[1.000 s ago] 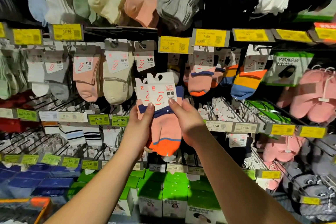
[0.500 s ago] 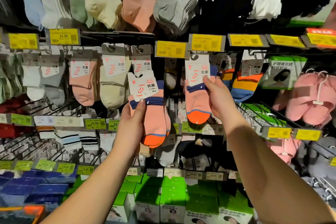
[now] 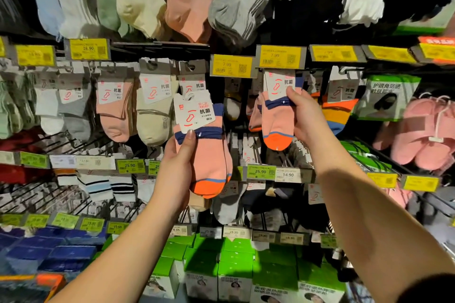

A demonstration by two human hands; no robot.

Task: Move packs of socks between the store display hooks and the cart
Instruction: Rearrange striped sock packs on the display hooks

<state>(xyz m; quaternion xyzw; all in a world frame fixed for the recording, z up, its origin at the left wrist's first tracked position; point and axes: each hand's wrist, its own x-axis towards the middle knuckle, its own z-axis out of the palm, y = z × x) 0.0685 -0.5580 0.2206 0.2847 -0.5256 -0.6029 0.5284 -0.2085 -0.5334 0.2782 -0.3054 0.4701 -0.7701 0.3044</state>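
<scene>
My left hand [image 3: 181,162] grips a pack of pink socks [image 3: 209,155] with a navy cuff, an orange toe and a white card label, held in front of the display at centre. My right hand [image 3: 304,118] holds a second matching pink sock pack [image 3: 277,118] up against the display hook under the yellow 7.99 price tag [image 3: 280,56]; the card's top is hidden behind that tag. More sock packs hang on hooks to the left, pink [image 3: 115,110] and beige [image 3: 154,110]. No cart is in view.
Long socks hang in a row along the top [image 3: 187,2]. Striped sock packs [image 3: 342,110] and pink slippers [image 3: 423,135] hang to the right. Wire hooks with price tags [image 3: 130,165] jut out at mid height. Green boxes [image 3: 236,268] and blue packs [image 3: 49,248] fill the bottom shelf.
The two packs, held together a second ago, are now apart. My right hand has carried its pack up and right to the hook under the 7.99 tag. My left hand still holds the other.
</scene>
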